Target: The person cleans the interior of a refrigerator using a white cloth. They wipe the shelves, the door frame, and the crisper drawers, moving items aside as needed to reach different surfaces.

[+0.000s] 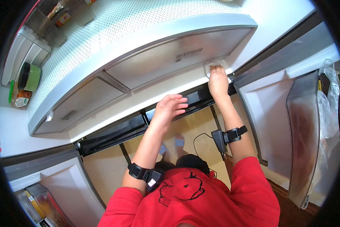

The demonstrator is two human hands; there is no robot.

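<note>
My right hand (218, 81) presses a white wipe or tissue (215, 63) onto the inner bottom ledge (164, 85) of an open refrigerator, near its right corner. Most of the wipe is hidden under my fingers. My left hand (171, 107) hovers in front of the ledge with fingers apart and nothing in it. Just behind the ledge stand two translucent drawer fronts, a wide right one (170, 61) and a narrower left one (85, 102), both bearing print. Above them runs a patterned glass shelf (136, 25) with a pale front trim.
Both doors stand open, the right one (266, 113) with plastic bags (327, 113) in its bin, the left one (65, 184) with packages. A green jar (33, 77) and a green-lidded container (21, 98) sit at the shelf's left. Tiled floor (198, 124) lies below.
</note>
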